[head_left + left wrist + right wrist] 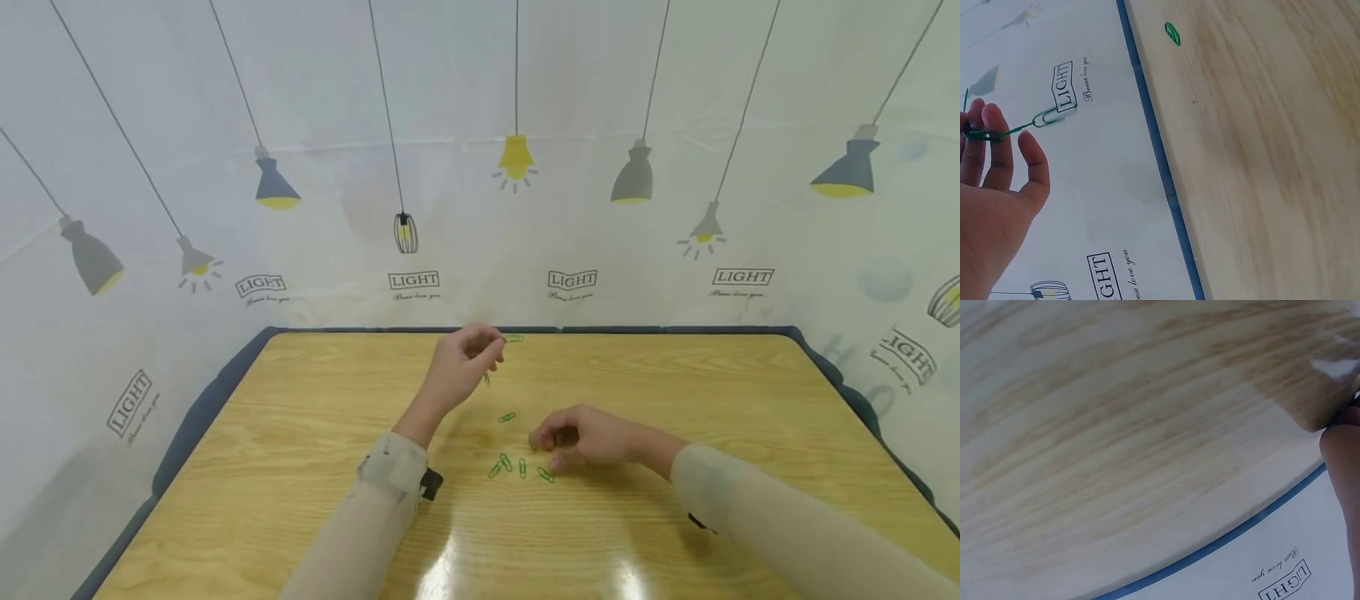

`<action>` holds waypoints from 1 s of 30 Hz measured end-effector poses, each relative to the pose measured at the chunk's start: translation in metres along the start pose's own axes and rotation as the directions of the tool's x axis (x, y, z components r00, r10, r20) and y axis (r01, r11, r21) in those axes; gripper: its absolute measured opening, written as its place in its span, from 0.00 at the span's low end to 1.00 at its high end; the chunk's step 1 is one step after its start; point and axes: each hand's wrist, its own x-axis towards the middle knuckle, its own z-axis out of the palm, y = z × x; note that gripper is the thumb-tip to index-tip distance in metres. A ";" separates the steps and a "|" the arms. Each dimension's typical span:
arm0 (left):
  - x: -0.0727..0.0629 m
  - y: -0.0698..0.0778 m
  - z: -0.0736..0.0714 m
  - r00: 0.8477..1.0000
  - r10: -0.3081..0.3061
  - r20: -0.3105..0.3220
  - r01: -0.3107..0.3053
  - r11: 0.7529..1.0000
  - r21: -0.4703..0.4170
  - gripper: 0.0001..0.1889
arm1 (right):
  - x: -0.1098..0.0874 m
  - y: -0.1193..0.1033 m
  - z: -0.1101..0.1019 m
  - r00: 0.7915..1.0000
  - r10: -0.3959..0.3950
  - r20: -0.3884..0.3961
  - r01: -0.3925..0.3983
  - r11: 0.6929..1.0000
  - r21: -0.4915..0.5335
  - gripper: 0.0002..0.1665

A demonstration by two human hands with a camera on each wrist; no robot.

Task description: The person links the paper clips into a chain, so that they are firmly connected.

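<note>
My left hand (467,362) is raised over the far part of the table, pinching linked green paper clips (1047,117). In the head view, one paper clip (514,338) sticks out to the right of its fingertips and another (487,379) shows just below them. The right hand (588,435) is low over the table with fingers bent and the thumb apart from them. Its thumb is right by a loose green paper clip (545,475). Several more lie to its left, including an upright-looking one (522,468) and one farther back (507,417).
The wooden table (300,433) has a dark blue edge strip (360,330) along its back and sides. Behind it hangs a white backdrop (465,183) printed with lamps and lettering. A black band (431,484) shows at the left sleeve.
</note>
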 end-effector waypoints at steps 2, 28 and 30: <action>0.000 0.000 0.001 1.000 -0.002 0.004 0.002 1.000 -0.003 0.11 | -0.001 0.002 0.001 1.000 0.003 0.008 -0.003 1.000 0.005 0.14; 0.001 0.001 0.007 0.999 0.010 0.040 -0.010 1.000 0.015 0.11 | -0.002 0.001 0.009 1.000 0.008 0.028 -0.008 1.000 0.000 0.11; 0.002 0.000 0.007 0.999 0.010 0.043 -0.011 1.000 0.014 0.11 | -0.002 0.002 0.009 1.000 0.004 0.029 -0.004 1.000 0.008 0.11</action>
